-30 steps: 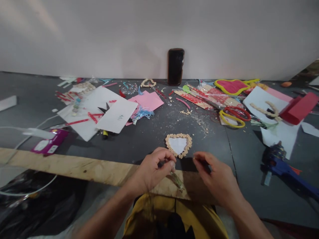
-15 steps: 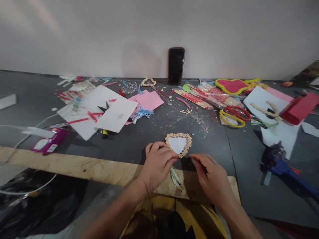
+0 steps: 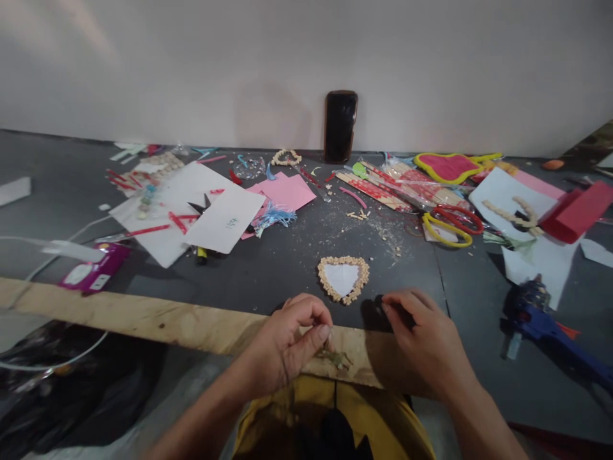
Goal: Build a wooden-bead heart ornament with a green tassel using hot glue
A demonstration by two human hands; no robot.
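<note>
Pinching a greenish tassel (image 3: pixel 335 359) by its upper end, the left hand (image 3: pixel 293 340) works with thumb and forefinger only; strands hang blurred below, over the pale wooden strip (image 3: pixel 191 327) along the near table edge. Judgement: a hold at the end leaves the fringe free and uncrushed. The right hand (image 3: pixel 424 332) is level with it on the other side, apart from it, thumb and forefinger tips drawn close; cannot tell whether they meet or grip anything small. Heart ornament (image 3: pixel 341 279), white centre with a beaded border, lies flat on the dark tabletop (image 3: pixel 268 281), just beyond both hands and between them, touched by neither. Its position, point toward the person, probably suits a quick look and a short reach from either side. Glue gun (image 3: pixel 531 303) lies to the right, nozzle away from the person and handle toward the near edge, likely for easy pickup by the right hand. Scissors (image 3: pixel 450 225) lie farther back, loops facing the person, which would favour grasping. Phone (image 3: pixel 340 126) stands upright against the wall (image 3: pixel 191 70), screen side apparently forward; purpose not determinable. Pink paper (image 3: pixel 285 190) and a blue tassel (image 3: pixel 275 217) sit back left, well apart from the hands.
</note>
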